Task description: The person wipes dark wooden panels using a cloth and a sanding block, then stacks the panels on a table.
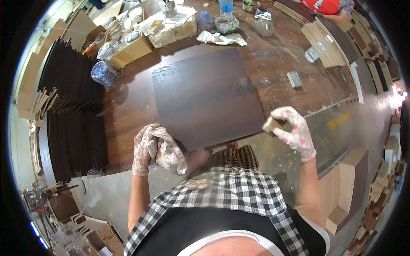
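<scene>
A dark brown flat panel [209,96] lies on the wooden worktable, its near edge close to my body. My left hand [143,149], in a white glove with pink spots, is closed round a crumpled, stained white rag [168,153] just off the panel's near left corner. My right hand [294,132], gloved the same way, pinches a small pale tan piece [270,125] with a dark underside. That piece is beside the panel's near right corner; I cannot tell whether it touches. What exactly it is does not show clearly.
Tall stacks of dark panels [77,141] stand at the left. A grey block [294,80] lies on the right of the table [273,64]. Farther back are a white cloth [221,38], bottles, a glass bowl [226,24] and cardboard boxes [132,51]. A person in red [324,6] is at far right.
</scene>
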